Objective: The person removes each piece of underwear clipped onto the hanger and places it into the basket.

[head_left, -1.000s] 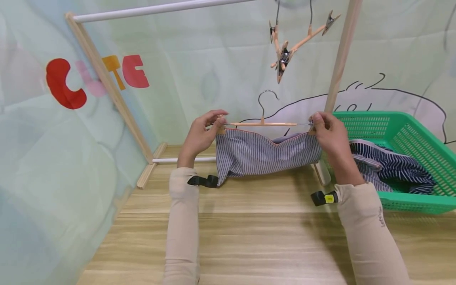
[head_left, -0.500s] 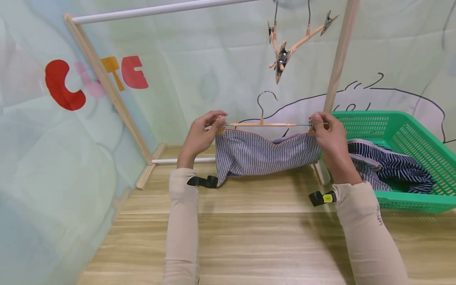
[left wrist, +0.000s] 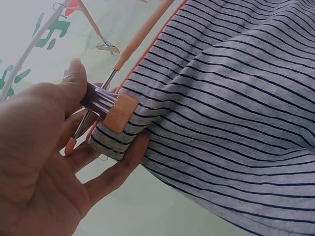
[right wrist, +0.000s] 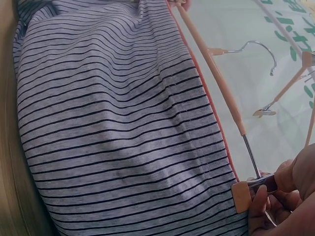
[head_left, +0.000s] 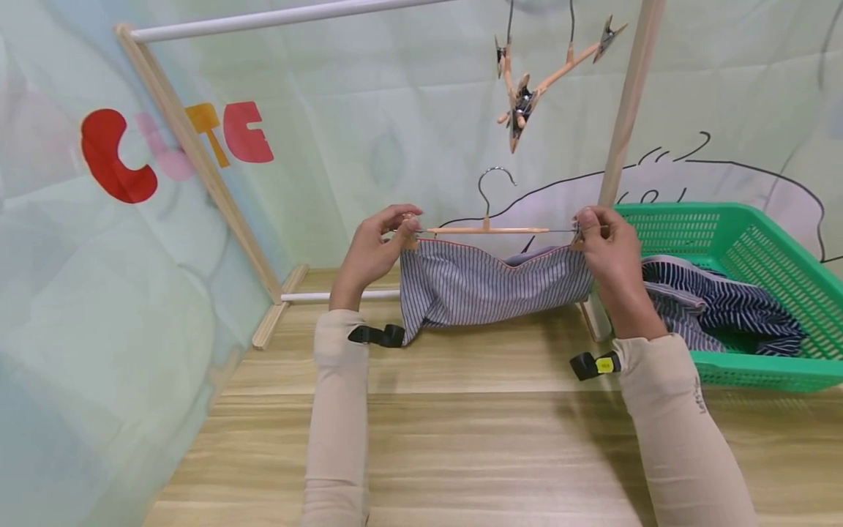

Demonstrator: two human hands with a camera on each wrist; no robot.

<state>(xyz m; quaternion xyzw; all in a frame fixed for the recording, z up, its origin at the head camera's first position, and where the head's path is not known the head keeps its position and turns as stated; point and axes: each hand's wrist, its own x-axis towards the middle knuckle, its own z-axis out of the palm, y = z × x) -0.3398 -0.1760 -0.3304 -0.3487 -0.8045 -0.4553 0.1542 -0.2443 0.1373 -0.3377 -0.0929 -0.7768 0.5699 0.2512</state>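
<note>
A grey garment with dark stripes and a red-edged top (head_left: 500, 285) hangs from a clip hanger (head_left: 461, 230), whose metal hook points up. At the hanger's left end my left hand (head_left: 375, 245) pinches the clip (left wrist: 119, 113), which bites the garment's top edge; the fingers reach behind the cloth. My right hand (head_left: 612, 249) pinches the other clip (right wrist: 242, 195) at the opposite end, also closed on the cloth. The garment's lower edge hangs just above or against the wooden table; I cannot tell which.
Behind stands a wooden rack with a white top bar (head_left: 283, 18). Spare clip hangers (head_left: 527, 99) hang at its right side. On the right, a green basket (head_left: 777, 373) holds dark striped clothes (head_left: 737, 311). The wooden table (head_left: 461, 454) extends toward me.
Both hands keep their pinch on the two clips. The hanger and garment stay almost in place, with only a tiny shift of the view.
</note>
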